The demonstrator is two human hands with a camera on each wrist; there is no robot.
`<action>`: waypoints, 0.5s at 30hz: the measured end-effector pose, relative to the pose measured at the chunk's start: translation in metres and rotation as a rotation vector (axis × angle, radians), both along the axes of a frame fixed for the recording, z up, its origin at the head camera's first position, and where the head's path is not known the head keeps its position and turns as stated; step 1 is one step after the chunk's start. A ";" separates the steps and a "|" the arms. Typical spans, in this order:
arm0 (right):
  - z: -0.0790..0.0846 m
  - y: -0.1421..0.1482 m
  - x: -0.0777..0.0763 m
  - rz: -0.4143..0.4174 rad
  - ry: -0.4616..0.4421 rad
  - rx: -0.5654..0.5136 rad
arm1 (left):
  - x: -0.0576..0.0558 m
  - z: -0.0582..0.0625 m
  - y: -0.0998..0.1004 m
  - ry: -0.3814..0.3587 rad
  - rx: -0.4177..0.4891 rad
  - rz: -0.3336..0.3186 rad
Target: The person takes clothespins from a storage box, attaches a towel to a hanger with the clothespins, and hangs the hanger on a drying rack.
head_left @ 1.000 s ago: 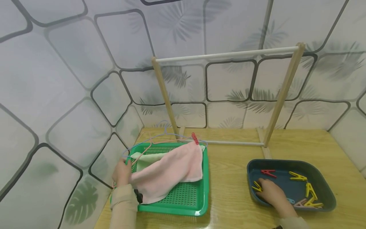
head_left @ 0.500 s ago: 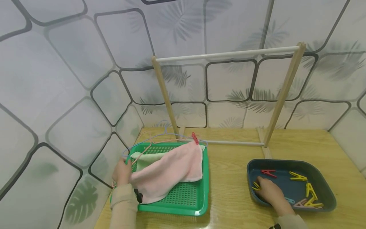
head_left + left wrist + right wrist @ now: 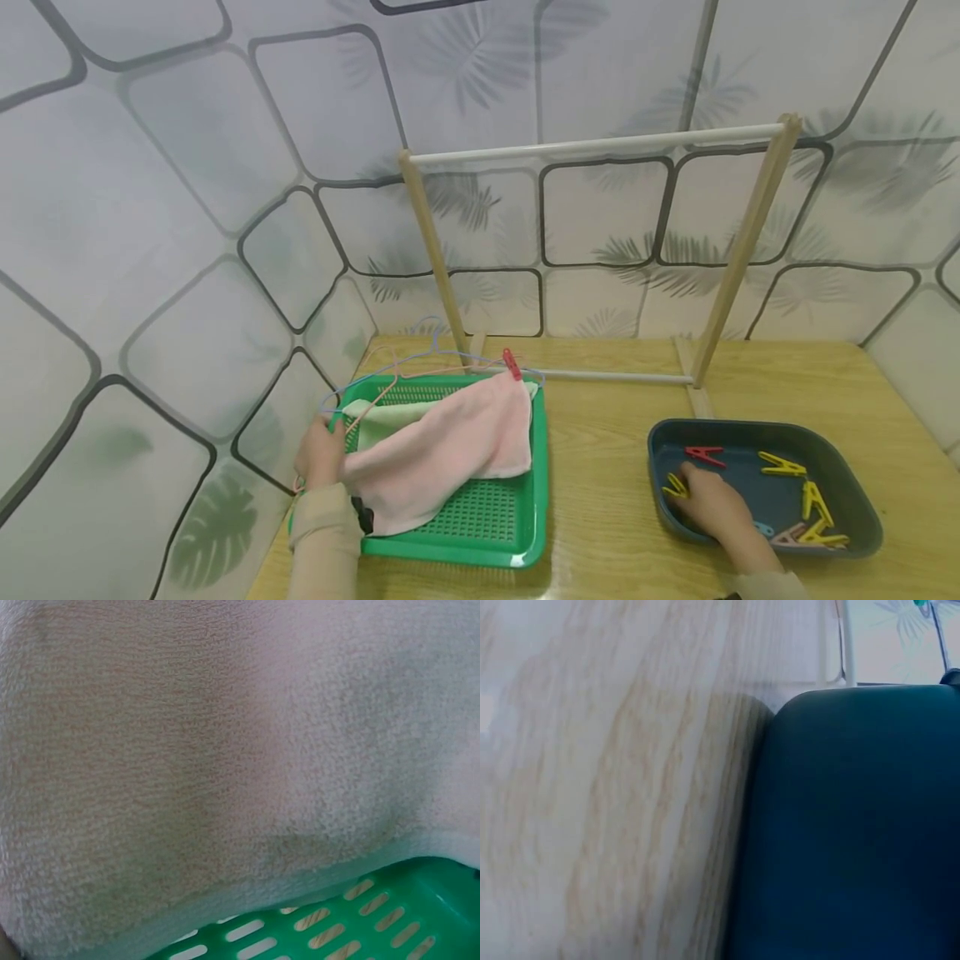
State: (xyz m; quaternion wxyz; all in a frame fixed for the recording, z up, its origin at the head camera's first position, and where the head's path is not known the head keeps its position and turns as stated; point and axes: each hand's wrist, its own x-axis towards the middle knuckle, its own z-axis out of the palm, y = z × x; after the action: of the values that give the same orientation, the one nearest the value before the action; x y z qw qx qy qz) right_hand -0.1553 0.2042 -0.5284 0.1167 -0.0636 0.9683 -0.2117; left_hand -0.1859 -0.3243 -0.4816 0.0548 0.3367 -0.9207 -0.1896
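Observation:
My left hand (image 3: 320,454) grips a pink hanger (image 3: 384,392) and the left corner of a pink towel (image 3: 450,450) draped from it. A red clothespin (image 3: 512,364) clips the towel's far upper corner. Beneath lies a green basket (image 3: 538,517), with a pale green cloth (image 3: 390,417) and a blue hanger (image 3: 435,343) behind the pink one. Inside the dark blue tray (image 3: 858,500), my right hand (image 3: 712,504) pinches a yellow clothespin (image 3: 677,486) near the left wall. In the left wrist view, towel (image 3: 210,772) fills most of the picture, hiding the fingers.
Several other clothespins lie in the tray, including a red clothespin (image 3: 705,454) and a yellow clothespin (image 3: 782,464). A wooden rack with a white bar (image 3: 600,146) stands at the back. Bare wooden table (image 3: 600,467) separates basket and tray. A patterned wall (image 3: 187,250) borders the left.
The right hand and the yellow clothespin in its fingers have shifted only slightly, and the clothespin has turned a little. The left hand and towel have stayed put.

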 end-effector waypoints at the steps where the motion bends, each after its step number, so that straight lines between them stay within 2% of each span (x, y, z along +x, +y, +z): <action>1: 0.001 0.000 0.001 -0.006 0.008 -0.005 | 0.000 0.000 0.000 -0.001 0.000 0.004; 7: 0.006 0.002 0.005 -0.051 0.063 -0.048 | 0.000 0.000 0.001 0.001 -0.003 0.008; 15: 0.006 0.002 0.011 -0.095 0.197 -0.088 | 0.004 0.004 0.001 0.027 -0.007 -0.047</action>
State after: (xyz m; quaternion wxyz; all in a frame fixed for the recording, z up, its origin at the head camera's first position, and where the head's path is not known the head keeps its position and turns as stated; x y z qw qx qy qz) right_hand -0.1442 0.2063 -0.5224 0.0078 -0.0430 0.9667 -0.2520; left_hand -0.1814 -0.3233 -0.4772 0.0640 0.3123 -0.9281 -0.1924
